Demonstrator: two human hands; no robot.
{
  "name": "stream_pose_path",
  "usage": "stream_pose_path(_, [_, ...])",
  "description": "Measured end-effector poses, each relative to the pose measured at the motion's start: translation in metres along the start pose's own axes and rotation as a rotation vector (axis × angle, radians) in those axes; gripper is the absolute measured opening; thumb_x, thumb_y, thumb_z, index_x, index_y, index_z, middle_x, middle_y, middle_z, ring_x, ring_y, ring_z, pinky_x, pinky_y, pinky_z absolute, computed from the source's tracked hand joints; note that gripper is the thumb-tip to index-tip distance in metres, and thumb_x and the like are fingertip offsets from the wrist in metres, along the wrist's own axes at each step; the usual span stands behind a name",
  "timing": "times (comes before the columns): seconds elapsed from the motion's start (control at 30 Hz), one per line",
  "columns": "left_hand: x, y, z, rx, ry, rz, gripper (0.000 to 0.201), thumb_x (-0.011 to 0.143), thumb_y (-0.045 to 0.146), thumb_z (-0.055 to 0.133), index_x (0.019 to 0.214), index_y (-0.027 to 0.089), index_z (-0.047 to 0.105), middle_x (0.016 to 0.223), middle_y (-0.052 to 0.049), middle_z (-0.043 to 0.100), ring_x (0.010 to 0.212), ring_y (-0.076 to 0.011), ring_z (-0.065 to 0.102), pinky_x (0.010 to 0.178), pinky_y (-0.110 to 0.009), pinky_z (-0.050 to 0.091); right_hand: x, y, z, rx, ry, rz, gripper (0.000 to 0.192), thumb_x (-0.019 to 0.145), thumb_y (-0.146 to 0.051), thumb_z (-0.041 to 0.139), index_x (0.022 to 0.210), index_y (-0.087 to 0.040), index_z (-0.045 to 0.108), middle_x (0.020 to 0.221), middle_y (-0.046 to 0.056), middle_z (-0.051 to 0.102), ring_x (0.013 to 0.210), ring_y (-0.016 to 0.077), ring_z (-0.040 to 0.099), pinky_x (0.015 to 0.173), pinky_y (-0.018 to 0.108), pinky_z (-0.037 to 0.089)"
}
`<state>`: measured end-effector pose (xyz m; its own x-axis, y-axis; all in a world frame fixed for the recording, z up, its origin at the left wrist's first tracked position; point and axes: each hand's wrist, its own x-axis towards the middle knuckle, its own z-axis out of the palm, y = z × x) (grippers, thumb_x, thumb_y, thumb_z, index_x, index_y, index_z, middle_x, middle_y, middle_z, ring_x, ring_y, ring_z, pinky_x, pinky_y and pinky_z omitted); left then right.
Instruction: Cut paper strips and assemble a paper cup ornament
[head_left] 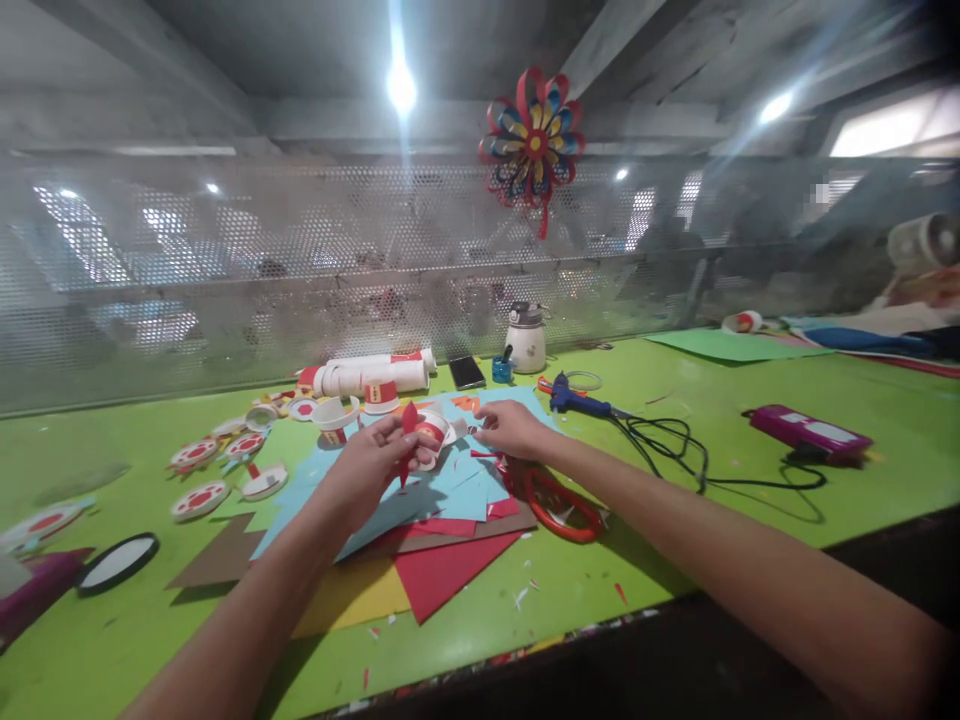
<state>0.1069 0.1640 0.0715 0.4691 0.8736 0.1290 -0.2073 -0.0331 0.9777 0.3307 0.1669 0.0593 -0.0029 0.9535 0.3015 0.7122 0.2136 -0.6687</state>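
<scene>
**Paper cup, decorated: item in hand**

Cup (433,432) is clasped with a red paper piece (407,430) by the left hand (371,462), above the blue paper sheets (450,490). Right hand (510,428) is pinched at its white rim. Best kept steady, fingers off the trim.

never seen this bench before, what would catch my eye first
Mid-table, the left hand pinches a red paper shape against a white cup, the right hand beside it, above blue paper sheets. A paper pinwheel hangs on the mesh behind; red scissors lie right.
</scene>
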Motion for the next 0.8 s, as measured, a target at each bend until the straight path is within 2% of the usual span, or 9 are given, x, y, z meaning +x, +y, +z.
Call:
stream_pose_path(0.07, [-0.001, 0.001, 0.001, -0.006, 0.013, 0.033, 0.025, 0.070, 0.022, 0.073, 0.090, 0.012, 0.062, 0.080, -0.005, 0.069, 0.060, -0.0075, 0.055, 0.056, -0.019, 0.041, 0.011, -0.003, 0.007, -0.093, -0.051, -0.051, 0.014, 0.063, -0.017, 0.075, 0.075, -0.015, 0.067, 0.065, 0.000, 0.063, 0.065, 0.0140, 0.055, 0.063, 0.026, 0.041])
stream_pose_path(0.2, [-0.005, 0.005, 0.005, 0.024, 0.053, 0.079, 0.021, 0.066, 0.024, 0.073, 0.079, 0.012, 0.063, 0.069, -0.003, 0.065, 0.056, -0.0076, 0.050, 0.055, -0.020, 0.039, 0.023, -0.010, 0.012, -0.208, -0.121, -0.153, 0.017, 0.081, -0.026, 0.063, 0.070, -0.013, 0.061, 0.068, -0.002, 0.061, 0.067, 0.0134, 0.057, 0.067, 0.028, 0.042])
stream_pose_path(0.3, [-0.007, 0.008, 0.007, 0.125, 0.116, 0.098, 0.021, 0.065, 0.026, 0.073, 0.078, 0.012, 0.064, 0.064, -0.003, 0.065, 0.050, -0.0077, 0.046, 0.049, -0.021, 0.033, 0.022, -0.017, 0.001, -0.245, -0.157, -0.235, 0.010, 0.080, -0.015, 0.058, 0.073, -0.012, 0.064, 0.066, -0.002, 0.061, 0.065, 0.0127, 0.054, 0.062, 0.024, 0.036])
stream_pose_path(0.4, [-0.008, 0.010, 0.010, 0.189, 0.184, 0.147, 0.025, 0.064, 0.029, 0.074, 0.081, 0.012, 0.066, 0.061, -0.002, 0.063, 0.049, -0.0094, 0.046, 0.048, -0.023, 0.032, 0.018, -0.028, -0.014, -0.284, -0.250, -0.334, 0.014, 0.076, -0.006, 0.054, 0.071, -0.014, 0.065, 0.062, -0.002, 0.058, 0.060, 0.0111, 0.046, 0.058, 0.023, 0.029])
stream_pose_path(0.5, [-0.007, 0.009, 0.012, 0.221, 0.237, 0.186, 0.027, 0.061, 0.029, 0.075, 0.081, 0.013, 0.068, 0.067, -0.003, 0.065, 0.060, -0.0129, 0.054, 0.055, -0.024, 0.038, 0.015, -0.041, -0.024, -0.314, -0.358, -0.425, 0.017, 0.075, -0.006, 0.054, 0.071, -0.016, 0.068, 0.063, -0.001, 0.059, 0.060, 0.0114, 0.044, 0.058, 0.024, 0.028])
stream_pose_path(0.57, [-0.006, 0.007, 0.012, 0.265, 0.259, 0.184, 0.025, 0.062, 0.030, 0.075, 0.081, 0.014, 0.069, 0.069, -0.003, 0.065, 0.061, -0.0128, 0.053, 0.055, -0.024, 0.037, 0.013, -0.049, -0.026, -0.329, -0.399, -0.464, 0.017, 0.077, -0.008, 0.056, 0.074, -0.017, 0.070, 0.065, 0.000, 0.061, 0.061, 0.0119, 0.045, 0.060, 0.024, 0.029])
stream_pose_path(0.7, [-0.005, 0.003, 0.010, 0.359, 0.185, 0.127, 0.024, 0.066, 0.033, 0.071, 0.082, 0.015, 0.070, 0.062, 0.000, 0.060, 0.053, -0.0105, 0.044, 0.049, -0.022, 0.031, 0.005, -0.060, -0.020, -0.364, -0.417, -0.514, 0.017, 0.078, -0.011, 0.058, 0.071, -0.017, 0.072, 0.064, 0.002, 0.060, 0.061, 0.0121, 0.043, 0.060, 0.025, 0.030])
stream_pose_path(0.8, [-0.003, -0.002, 0.008, 0.416, 0.127, 0.130, 0.022, 0.065, 0.033, 0.071, 0.078, 0.015, 0.071, 0.064, -0.002, 0.062, 0.058, -0.0127, 0.048, 0.053, -0.024, 0.034, -0.001, -0.062, -0.014, -0.371, -0.393, -0.517, 0.017, 0.079, -0.012, 0.058, 0.072, -0.015, 0.073, 0.062, 0.002, 0.059, 0.058, 0.0115, 0.042, 0.057, 0.025, 0.029])
